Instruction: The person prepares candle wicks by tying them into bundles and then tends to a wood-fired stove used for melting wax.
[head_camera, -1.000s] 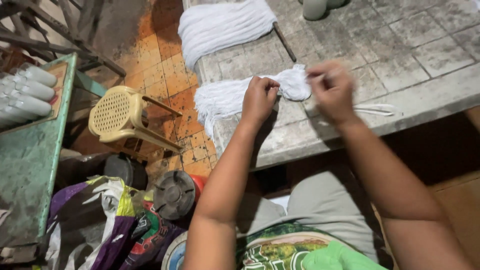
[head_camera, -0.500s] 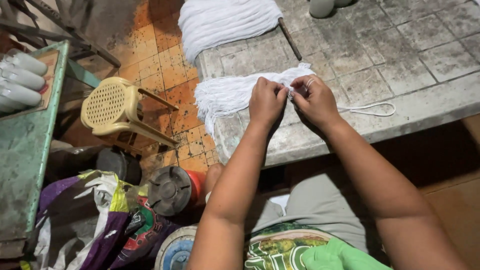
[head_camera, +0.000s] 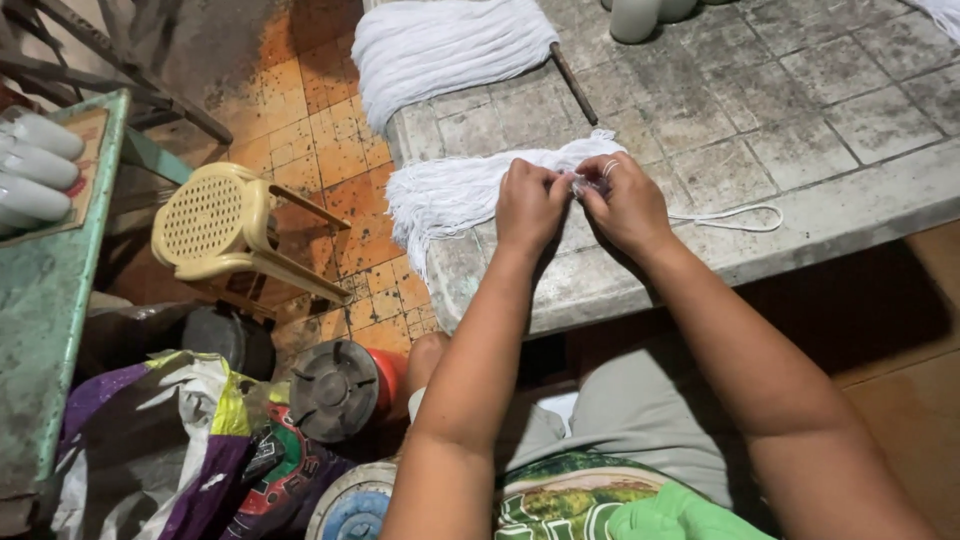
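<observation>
A bundle of white cotton strands (head_camera: 450, 195) lies on the grey tiled table (head_camera: 800, 130), its loose ends hanging over the left edge. My left hand (head_camera: 528, 205) and my right hand (head_camera: 625, 205) meet at the bundle's right end, fingers pinched together on the strands there. A thin white cord (head_camera: 735, 215) runs in a loop from my right hand across the table. What lies between the fingertips is hidden.
A larger white strand bundle (head_camera: 440, 50) with a dark stick (head_camera: 573, 83) lies farther back. A yellow plastic stool (head_camera: 215, 225) lies tipped on the orange floor. A green bench (head_camera: 50, 280) with white tubes stands left. Bags and a round dark lid (head_camera: 335, 388) are below.
My hands have come together at the bundle's right end. The right hand moved left from the cord toward the left hand, and both now pinch the same spot.
</observation>
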